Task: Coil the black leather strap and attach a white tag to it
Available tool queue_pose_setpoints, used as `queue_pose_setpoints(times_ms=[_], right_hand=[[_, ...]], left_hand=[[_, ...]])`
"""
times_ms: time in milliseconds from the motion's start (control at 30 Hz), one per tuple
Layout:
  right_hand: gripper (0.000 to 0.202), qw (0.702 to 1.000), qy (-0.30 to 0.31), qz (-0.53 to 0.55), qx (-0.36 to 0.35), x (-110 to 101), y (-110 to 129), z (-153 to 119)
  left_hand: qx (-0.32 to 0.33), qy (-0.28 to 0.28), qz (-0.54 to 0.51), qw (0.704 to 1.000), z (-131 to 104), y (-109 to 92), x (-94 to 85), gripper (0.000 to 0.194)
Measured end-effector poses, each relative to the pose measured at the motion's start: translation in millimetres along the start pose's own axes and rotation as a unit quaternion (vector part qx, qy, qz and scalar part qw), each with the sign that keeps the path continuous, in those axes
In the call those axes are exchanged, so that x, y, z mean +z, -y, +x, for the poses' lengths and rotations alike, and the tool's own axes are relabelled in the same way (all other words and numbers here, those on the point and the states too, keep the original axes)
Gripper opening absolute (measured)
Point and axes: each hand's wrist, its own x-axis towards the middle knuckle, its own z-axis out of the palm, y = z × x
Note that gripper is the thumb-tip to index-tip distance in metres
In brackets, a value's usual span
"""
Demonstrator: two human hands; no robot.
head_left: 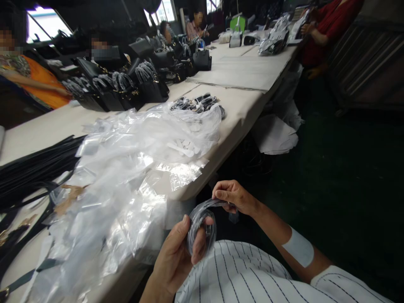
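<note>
A coiled strap in clear plastic wrap (202,214) is held between both hands, in front of the striped shirt and off the table's near edge. Its loops are wrapped by the fingers of my left hand (178,248), thumb on the outer side. My right hand (235,197), farther to the right, pinches the end of the strap between thumb and fingers. Clear plastic bags (126,168) lie in a wide heap on the table beside my hands. Beyond the heap sits a small pile of wrapped coiled straps (200,103).
The long table (240,99) runs away to the upper right. Black straps (38,164) lie at the left. Black handbags (120,90) stand along the far side. People work around the table, one in red (334,25) at the upper right.
</note>
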Motion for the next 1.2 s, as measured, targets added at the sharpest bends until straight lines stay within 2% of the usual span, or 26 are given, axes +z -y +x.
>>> queue_pose_setpoints(times_ms=[167,267,400,500,567,633,733,833,933,1000,1067,1100,1133,1200], right_hand=[[0.049,0.999,-0.001,0.003,-0.037,22,-18,0],[0.053,0.998,-0.002,0.051,-0.045,36,-27,-3],[0.049,0.994,-0.001,0.101,-0.045,42,-31,-3],[0.042,0.991,-0.039,0.102,-0.077,42,-33,-1],[0.04,0.988,-0.085,0.052,-0.115,43,-35,-1],[0.042,0.977,-0.117,-0.049,-0.174,46,-37,-1],[0.054,0.93,-0.133,-0.217,-0.265,50,-39,-1],[0.047,0.894,-0.16,-0.29,-0.301,50,-39,1],[0.034,0.904,-0.164,-0.298,-0.258,50,-36,4],[0.033,0.939,-0.126,-0.252,-0.196,53,-31,5],[0.039,0.984,-0.041,-0.133,-0.113,57,-27,7],[0.042,0.996,0.005,-0.06,-0.07,58,-25,8],[0.044,0.998,0.043,0.008,-0.034,60,-24,9],[0.048,0.992,0.08,0.098,0.012,61,-23,10]], left_hand=[[0.129,-0.057,0.044,0.989,7,1,19.1,0.041],[0.199,-0.05,0.036,0.978,12,-11,23.8,0.04],[0.189,-0.03,-0.068,0.979,13,-26,26.0,0.04],[0.179,-0.016,-0.159,0.971,13,-33,31.0,0.041],[0.186,0.002,-0.208,0.96,14,-36,33.3,0.04],[0.205,0.021,-0.234,0.95,18,-37,32.9,0.039],[0.231,0.036,-0.209,0.95,25,-38,27.6,0.04],[0.256,0.027,-0.149,0.955,30,-37,21.8,0.042],[0.301,0.007,-0.073,0.951,33,-36,19.7,0.041],[0.332,0.001,-0.01,0.943,35,-35,19.6,0.039],[0.355,-0.004,0.044,0.934,40,-34,18.7,0.035],[0.365,-0.008,0.065,0.929,43,-33,17.5,0.034],[0.373,-0.014,0.083,0.924,46,-33,15.8,0.033],[0.394,-0.03,0.122,0.911,51,-32,11.3,0.033]])
